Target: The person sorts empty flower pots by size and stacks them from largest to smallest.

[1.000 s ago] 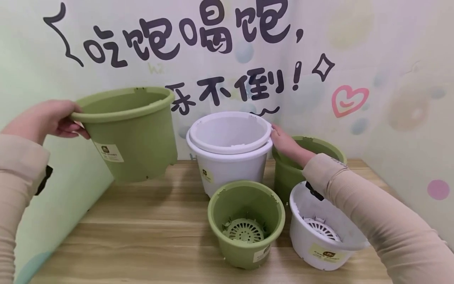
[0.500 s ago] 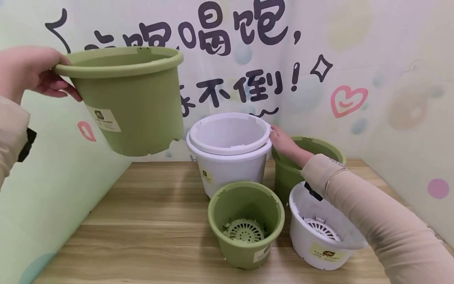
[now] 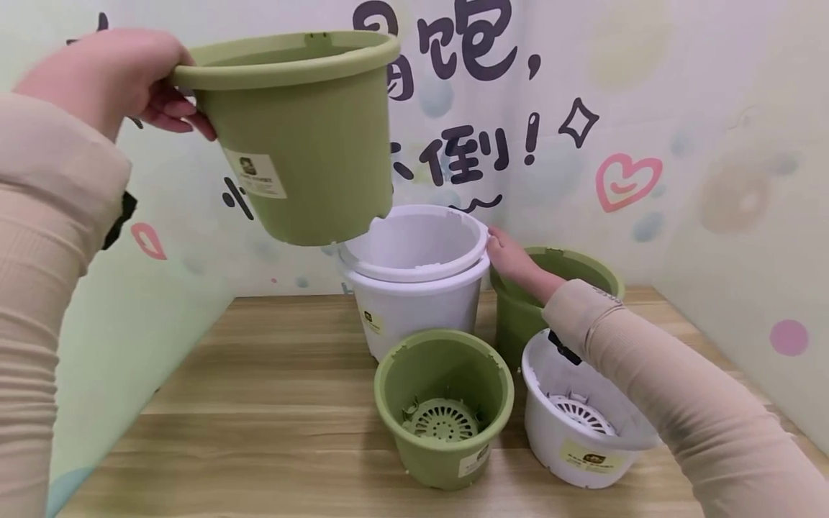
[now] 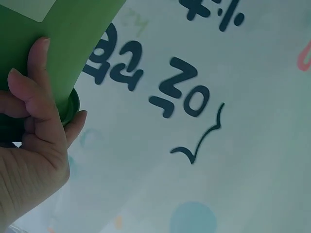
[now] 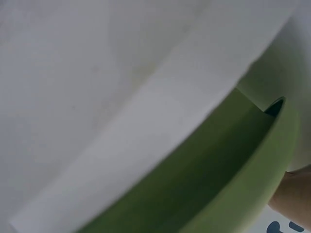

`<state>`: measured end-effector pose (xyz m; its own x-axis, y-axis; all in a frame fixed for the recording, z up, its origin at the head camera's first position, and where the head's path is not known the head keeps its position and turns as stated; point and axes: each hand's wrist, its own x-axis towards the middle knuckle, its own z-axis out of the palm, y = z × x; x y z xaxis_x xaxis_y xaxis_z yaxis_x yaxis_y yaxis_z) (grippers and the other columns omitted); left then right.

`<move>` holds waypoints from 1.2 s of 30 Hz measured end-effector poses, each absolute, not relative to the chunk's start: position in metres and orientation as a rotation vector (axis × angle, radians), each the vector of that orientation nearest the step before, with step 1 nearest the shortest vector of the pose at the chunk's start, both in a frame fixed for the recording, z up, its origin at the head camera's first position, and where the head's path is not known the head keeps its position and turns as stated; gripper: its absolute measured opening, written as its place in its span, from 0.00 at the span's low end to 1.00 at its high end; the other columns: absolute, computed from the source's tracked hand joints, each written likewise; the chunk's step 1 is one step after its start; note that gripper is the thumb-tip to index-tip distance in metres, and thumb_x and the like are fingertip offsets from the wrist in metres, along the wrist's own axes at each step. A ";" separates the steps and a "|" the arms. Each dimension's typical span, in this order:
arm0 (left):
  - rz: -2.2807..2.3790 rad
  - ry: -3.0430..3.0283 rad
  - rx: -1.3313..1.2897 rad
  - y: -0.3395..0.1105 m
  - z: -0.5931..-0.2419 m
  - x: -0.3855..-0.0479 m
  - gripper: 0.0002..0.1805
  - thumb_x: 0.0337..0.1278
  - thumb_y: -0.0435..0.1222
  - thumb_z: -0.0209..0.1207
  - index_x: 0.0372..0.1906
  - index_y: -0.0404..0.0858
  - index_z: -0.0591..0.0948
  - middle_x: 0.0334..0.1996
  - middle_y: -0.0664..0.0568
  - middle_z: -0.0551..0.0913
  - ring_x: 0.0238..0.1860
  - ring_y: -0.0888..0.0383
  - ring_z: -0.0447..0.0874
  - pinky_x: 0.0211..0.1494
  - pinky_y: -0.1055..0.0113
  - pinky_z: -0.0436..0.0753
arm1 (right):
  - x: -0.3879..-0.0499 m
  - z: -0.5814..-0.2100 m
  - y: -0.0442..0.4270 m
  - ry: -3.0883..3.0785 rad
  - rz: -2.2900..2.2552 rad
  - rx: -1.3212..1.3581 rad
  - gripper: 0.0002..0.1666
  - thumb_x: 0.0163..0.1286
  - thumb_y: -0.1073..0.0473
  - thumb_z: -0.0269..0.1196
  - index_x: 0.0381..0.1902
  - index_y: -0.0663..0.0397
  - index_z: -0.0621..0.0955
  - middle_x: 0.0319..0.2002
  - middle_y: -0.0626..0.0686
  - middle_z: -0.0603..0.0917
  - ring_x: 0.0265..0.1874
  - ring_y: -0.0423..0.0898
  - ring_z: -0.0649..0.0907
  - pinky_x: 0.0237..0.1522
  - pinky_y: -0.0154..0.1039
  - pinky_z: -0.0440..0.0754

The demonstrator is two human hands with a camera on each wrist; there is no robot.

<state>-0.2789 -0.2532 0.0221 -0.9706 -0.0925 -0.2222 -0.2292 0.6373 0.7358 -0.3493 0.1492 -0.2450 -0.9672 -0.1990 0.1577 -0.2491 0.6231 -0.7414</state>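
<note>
Our left hand (image 3: pixel 129 80) pinches the left rim of a large round green plastic pot (image 3: pixel 304 144), which hangs in the air, dipping slightly on the gripped side, its base overlapping the left part of the nested round white plastic pots (image 3: pixel 421 306) in the head view. Our right hand (image 3: pixel 518 262) touches their right rim (we cannot tell whether its fingers curl round it). With a one-sided hold, we'd do best to level the load, give its base room above those rims, and use the right hand to steady the stack on the wood-grained counter (image 3: pixel 259 403).
</note>
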 end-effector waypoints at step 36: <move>1.505 2.789 -0.185 -0.130 -0.051 -0.303 0.07 0.56 0.30 0.38 0.35 0.37 0.66 0.06 0.46 0.76 0.08 0.58 0.73 0.22 0.64 0.81 | -0.347 -0.246 0.147 -2.778 1.317 0.359 0.31 0.73 0.55 0.29 0.70 0.63 0.45 0.70 0.62 0.49 0.70 0.57 0.49 0.70 0.50 0.45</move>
